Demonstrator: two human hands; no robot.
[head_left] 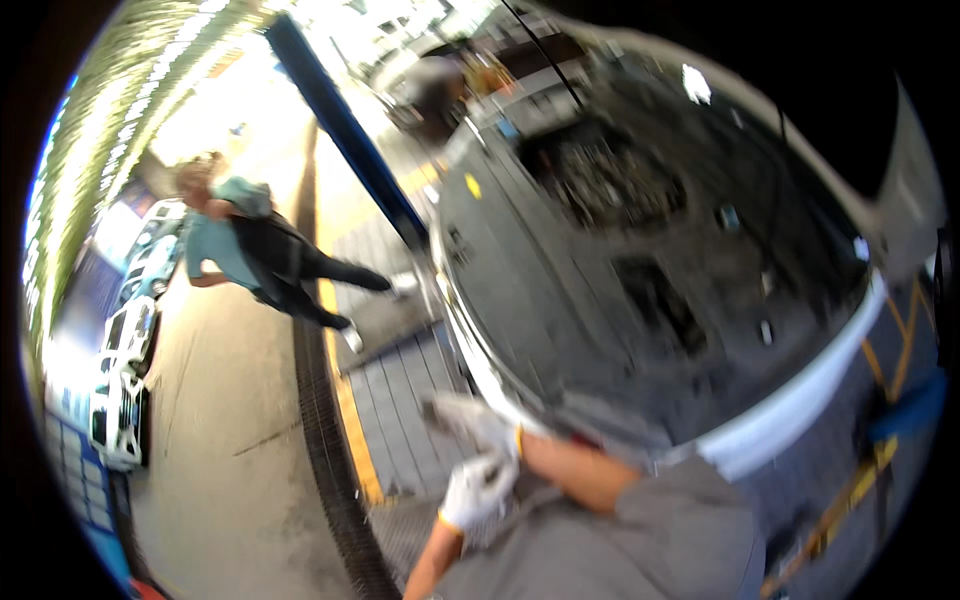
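Note:
Both my hands wear white work gloves with yellow cuffs, and they meet in front of my body. My right hand (pixel 474 420) reaches leftward with its fingers stretched out; its grey fingertips are blurred. Just below it, my left hand (pixel 478 492) has its fingers curled against the right hand's glove near the wrist. The exact grip is smeared by motion. Beyond my right forearm stands a car's open front bay (pixel 520 290), lined with dark panels around a recess with the engine (pixel 610 180). Its white front edge (pixel 800 425) runs close to my arm.
A blue post (pixel 345 130) rises left of the car. Further left, a person in a teal top (pixel 225 240) walks by. A dark floor grate (pixel 325 430) and yellow line run alongside. Parked cars (pixel 125 390) line the far left. A yellow bar (pixel 840 510) is at lower right.

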